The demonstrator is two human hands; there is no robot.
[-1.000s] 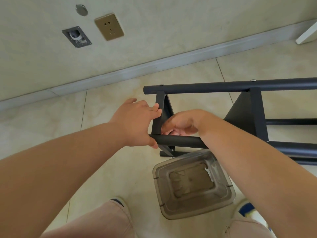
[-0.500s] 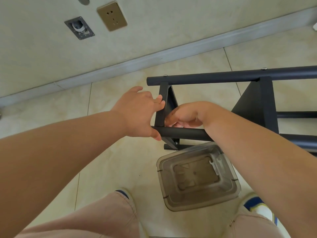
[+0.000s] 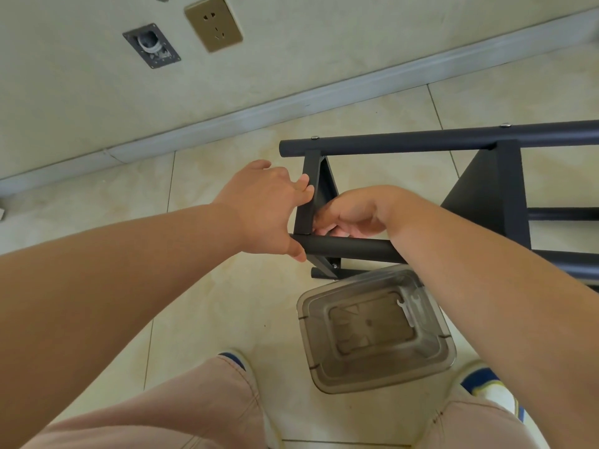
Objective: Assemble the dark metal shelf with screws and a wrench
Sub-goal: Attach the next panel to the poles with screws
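**Head view: both hands at the shelf's end bracket**

Beige floor tiles [image 3: 207, 312] are seen nearest, met farther off by a grey skirting board [image 3: 291, 105] and a wall carrying a socket [image 3: 214, 22]. The dark metal shelf [image 3: 421, 142] is laid on its side on the tiles. Its near tube and upright are gripped by the left hand [image 3: 269, 209]; the right hand [image 3: 350, 212] is curled behind the upright, its contents hidden. A wrench [image 3: 406, 311] is held in the clear plastic container [image 3: 372, 377].

Tight spot: clear bin [image 3: 376, 332] sits just under the shelf frame [image 3: 421, 140] at 6 o'clock, open floor [image 3: 227, 303] toward 9 o'clock.
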